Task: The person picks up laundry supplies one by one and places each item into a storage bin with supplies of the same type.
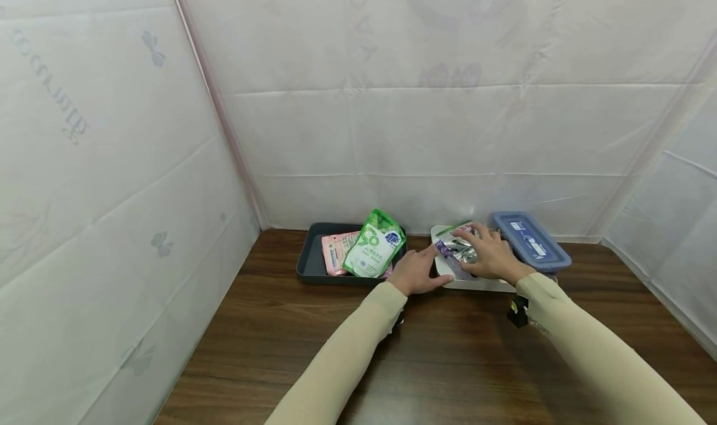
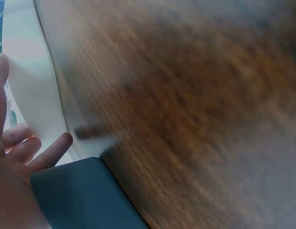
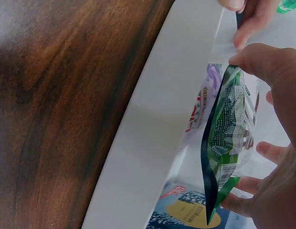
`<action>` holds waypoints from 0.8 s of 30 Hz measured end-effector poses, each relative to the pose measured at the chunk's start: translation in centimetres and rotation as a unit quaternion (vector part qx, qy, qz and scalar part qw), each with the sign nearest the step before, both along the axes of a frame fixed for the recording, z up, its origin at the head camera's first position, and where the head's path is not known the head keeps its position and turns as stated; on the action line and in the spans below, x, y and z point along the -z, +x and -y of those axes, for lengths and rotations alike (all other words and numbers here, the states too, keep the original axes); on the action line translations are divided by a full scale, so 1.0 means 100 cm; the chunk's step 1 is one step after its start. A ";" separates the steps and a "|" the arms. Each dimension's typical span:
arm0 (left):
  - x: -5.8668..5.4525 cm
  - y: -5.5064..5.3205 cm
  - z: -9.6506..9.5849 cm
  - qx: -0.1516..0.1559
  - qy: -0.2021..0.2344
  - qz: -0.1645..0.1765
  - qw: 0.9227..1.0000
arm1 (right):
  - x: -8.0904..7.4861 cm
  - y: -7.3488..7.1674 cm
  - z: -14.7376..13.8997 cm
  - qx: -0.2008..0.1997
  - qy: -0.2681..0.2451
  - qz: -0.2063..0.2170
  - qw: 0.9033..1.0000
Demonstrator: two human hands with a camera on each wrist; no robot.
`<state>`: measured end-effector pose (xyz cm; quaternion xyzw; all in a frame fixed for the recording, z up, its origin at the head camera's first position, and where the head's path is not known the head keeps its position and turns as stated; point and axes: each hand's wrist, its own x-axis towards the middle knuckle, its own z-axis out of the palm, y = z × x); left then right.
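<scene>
My right hand holds a green-and-silver pouch between thumb and fingers, over a white box. In the right wrist view the pouch stands on its edge, its back print and barcode showing. Inside the box lie a purple packet and a blue packet with a yellow patch. My left hand is at the box's left end, its fingers extended against or close to the wall and thumb spread along the front. Whether the left fingers press the box cannot be told.
Left of the box, a dark grey tray holds a pink packet and green-and-white pouches. A blue lid leans at the box's right end. Pale sheeting walls the wooden table.
</scene>
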<state>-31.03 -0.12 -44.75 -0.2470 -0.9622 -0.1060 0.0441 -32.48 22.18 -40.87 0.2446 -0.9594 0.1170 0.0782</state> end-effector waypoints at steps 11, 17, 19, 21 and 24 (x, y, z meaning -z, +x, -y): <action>0.002 -0.003 -0.001 0.000 0.000 -0.003 1.000 | 0.006 -0.006 -0.001 -0.001 -0.001 0.017 1.000; 0.002 -0.003 -0.001 0.002 0.003 -0.002 1.000 | 0.008 -0.010 0.000 0.003 -0.008 0.039 0.999; 0.002 -0.004 -0.001 0.003 0.002 -0.004 1.000 | 0.009 -0.010 -0.001 0.003 -0.010 0.048 0.999; 0.003 -0.004 -0.001 0.004 -0.002 -0.007 1.000 | 0.010 -0.010 -0.001 0.001 -0.014 0.056 0.998; 0.003 -0.004 -0.002 0.007 -0.003 -0.010 1.000 | 0.010 -0.010 -0.002 -0.001 -0.017 0.065 0.998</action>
